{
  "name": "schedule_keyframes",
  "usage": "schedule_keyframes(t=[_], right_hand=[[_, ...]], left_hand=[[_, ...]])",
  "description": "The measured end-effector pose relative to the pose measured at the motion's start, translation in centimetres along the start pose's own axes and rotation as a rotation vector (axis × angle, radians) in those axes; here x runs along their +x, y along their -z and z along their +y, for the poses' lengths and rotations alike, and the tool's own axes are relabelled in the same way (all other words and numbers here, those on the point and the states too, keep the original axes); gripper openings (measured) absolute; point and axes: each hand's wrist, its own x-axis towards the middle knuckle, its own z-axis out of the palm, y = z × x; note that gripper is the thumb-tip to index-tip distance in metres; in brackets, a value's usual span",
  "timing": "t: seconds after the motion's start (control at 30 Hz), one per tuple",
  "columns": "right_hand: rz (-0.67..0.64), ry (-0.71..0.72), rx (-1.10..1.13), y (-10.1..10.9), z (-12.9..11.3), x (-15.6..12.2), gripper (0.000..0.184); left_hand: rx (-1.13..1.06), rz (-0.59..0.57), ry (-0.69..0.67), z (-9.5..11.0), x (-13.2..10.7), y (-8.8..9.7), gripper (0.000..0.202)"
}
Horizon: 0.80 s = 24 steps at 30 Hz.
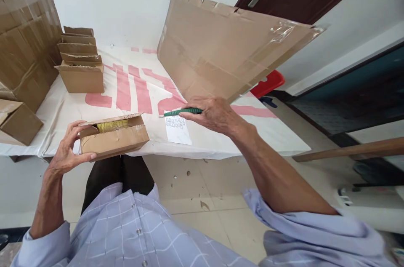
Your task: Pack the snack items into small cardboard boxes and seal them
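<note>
Pale blue checked shirt (139, 229) right up close, and out beyond it both hands are busy! Left hand (65, 149) has the small carton (115, 145) gripped by its left end, thumb across the near side, at the front edge of the cloth-covered table (214, 145). Its long axis runs left to right, slightly tilted, top gaping, with something yellow (113, 125) showing inside. Over to the right hand (214, 115): fingers wrapped around a slim green tool (184, 111), tip aimed left. And here's the key line: the carton lies left of that tip and a little nearer the body, a gap between them, its free right end facing the tool. Marked paper (178, 134) sits just below the tool; whether the tip touches anything, I can't tell.
</note>
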Motion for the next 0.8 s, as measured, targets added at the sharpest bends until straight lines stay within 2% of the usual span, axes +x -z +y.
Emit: schedule_keyframes(t=[0.07,0.13,0.27,0.33,0.37,0.43,0.5,0.57,0.7,0.8], right_hand=[[-0.126,-0.048,0.002,-2.0,0.7,-1.3,0.038],[-0.138,-0.176,0.035,-5.6,0.7,-3.0,0.034],[-0.170,-0.388,0.016,-14.6,0.0,-6.6,0.034],[-0.167,-0.420,0.052,-17.7,-0.4,-7.7,0.036],[-0.148,-0.412,0.085,-18.5,-0.5,-7.9,0.038],[-0.073,-0.365,0.175,-18.6,-0.9,-7.4,0.043],[0.017,-0.291,0.260,-17.3,-1.6,-6.0,0.048],[0.048,-0.180,0.306,-15.5,-2.9,-4.2,0.048],[-0.132,0.054,0.305,-12.9,-6.6,-1.2,0.041],[-0.207,0.144,0.273,-12.1,-8.8,-0.7,0.036]], left_hand=[[0.025,-0.011,0.003,0.2,0.0,0.2,0.083],[0.049,-0.024,0.017,0.6,0.2,0.3,0.087],[0.055,-0.053,0.056,0.8,0.7,0.5,0.099],[0.041,-0.062,0.070,0.7,0.9,0.5,0.103],[0.034,-0.063,0.073,0.6,0.9,0.6,0.104],[0.022,-0.065,0.076,0.4,1.0,0.6,0.106],[0.014,-0.066,0.081,0.4,1.1,0.6,0.110],[0.000,-0.067,0.092,0.4,1.1,0.5,0.114],[-0.054,-0.075,0.109,0.4,1.1,0.3,0.120],[-0.090,-0.088,0.108,0.0,0.9,0.3,0.121]])
